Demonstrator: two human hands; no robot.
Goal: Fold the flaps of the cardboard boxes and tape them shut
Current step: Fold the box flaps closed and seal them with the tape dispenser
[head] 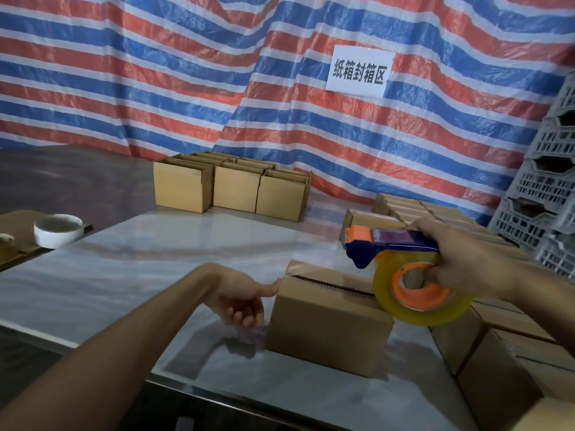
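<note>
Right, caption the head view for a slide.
Right hand holds tape dispenser over a box; left hand touches its end.

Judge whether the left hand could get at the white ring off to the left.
Probably yes: bare tabletop lies between the left hand and the white ring, but its thumb is pressed to the box.

Right hand (460, 265) gripping tape dispenser (404, 241) over cardboard box (326, 325), left hand (242, 297) thumb against its upper left edge
</note>
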